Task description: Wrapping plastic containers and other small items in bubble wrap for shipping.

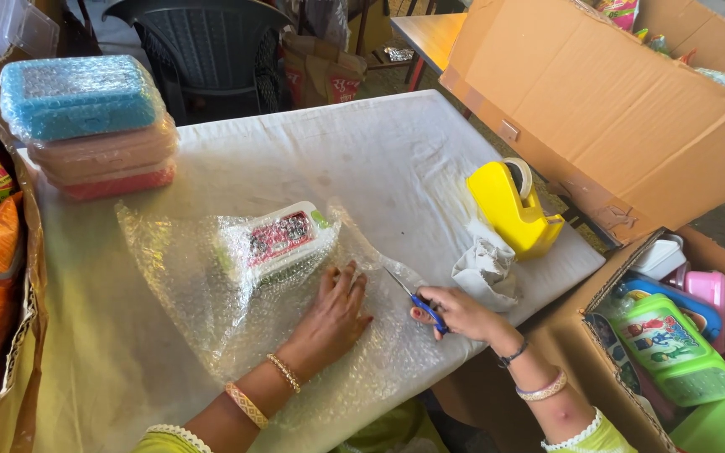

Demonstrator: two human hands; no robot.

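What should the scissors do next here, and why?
Probably snip on through the bubble wrap. The right hand has the scissors open at the sheet's edge, the left hand presses the sheet flat beside them, and the box already lies half rolled in it.

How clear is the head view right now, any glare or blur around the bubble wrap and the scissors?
Head view: even daylight, soft shadows. The bubble wrap shows mild sheen, so its edges are hard to trace on the white table. The left hand is sharp; the right hand and blue-handled scissors are slightly soft. Frame edges bend a little near the cardboard box.
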